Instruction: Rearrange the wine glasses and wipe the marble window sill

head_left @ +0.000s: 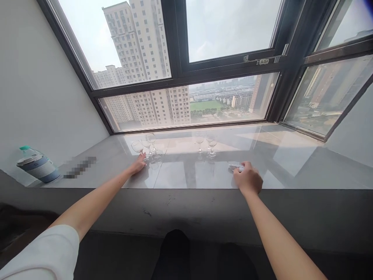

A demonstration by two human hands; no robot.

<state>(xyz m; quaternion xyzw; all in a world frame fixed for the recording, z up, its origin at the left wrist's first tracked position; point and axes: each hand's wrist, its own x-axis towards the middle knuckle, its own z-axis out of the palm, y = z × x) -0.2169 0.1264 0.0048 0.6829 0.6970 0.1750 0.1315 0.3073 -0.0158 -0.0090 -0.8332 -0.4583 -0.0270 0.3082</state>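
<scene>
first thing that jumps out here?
The big window with tower blocks beyond fills the top. On the glossy sill below stand two clusters of wine glasses: the left hand reaches the left cluster, and the right hand is curled over a small white object. A bottle stands far left.

grey stone sill (291,171) under dark-framed windows (177,58), white walls (35,89)

Head cam looks fwd and down, close over sill (186,175), facing window (204,58).
</scene>
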